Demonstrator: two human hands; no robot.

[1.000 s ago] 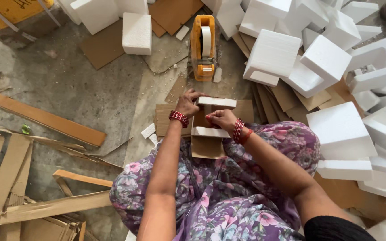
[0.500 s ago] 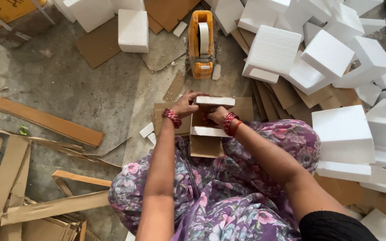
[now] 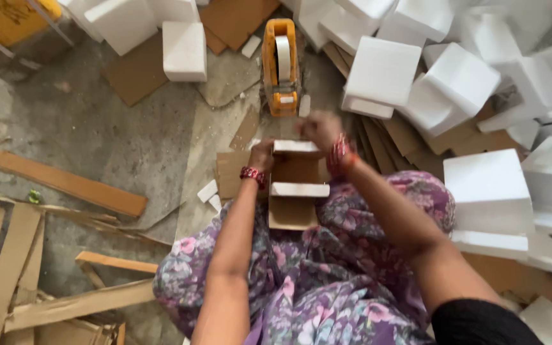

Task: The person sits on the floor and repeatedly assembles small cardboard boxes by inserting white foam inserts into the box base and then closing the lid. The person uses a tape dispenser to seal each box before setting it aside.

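The person sits on the floor with a folded piece of brown cardboard (image 3: pixel 293 191) held over the lap, and everything else is best placed from it. Two white foam strips (image 3: pixel 299 189) lie across the cardboard, one at its far edge and one nearer the middle, parallel to each other like end pads for something to be packed between them. The left hand (image 3: pixel 262 155) sits at the cardboard's left edge by the far strip, fingers curled against it; it seems to be steadying the piece so the strips do not slide. The right hand (image 3: pixel 321 128) is raised just beyond the far strip, blurred, so I cannot tell whether its fingers are clenched or loose, nor whether they hold anything.

Straight beyond the cardboard stands an orange tape dispenser (image 3: pixel 280 67) with a white roll in it, close by and facing the person, probably kept there so tape is within reach of the right hand. To the right of the cardboard rises a heap of white foam blocks (image 3: pixel 455 83), some lying on flat cardboard sheets (image 3: pixel 410 137). To its left, small foam offcuts (image 3: pixel 207 190) lie on the concrete floor (image 3: pixel 129 140), and further left are long wooden strips (image 3: pixel 59 182). Far beyond and to the left, a yellow bin (image 3: pixel 7 19) shows at the corner; its contents are hidden.
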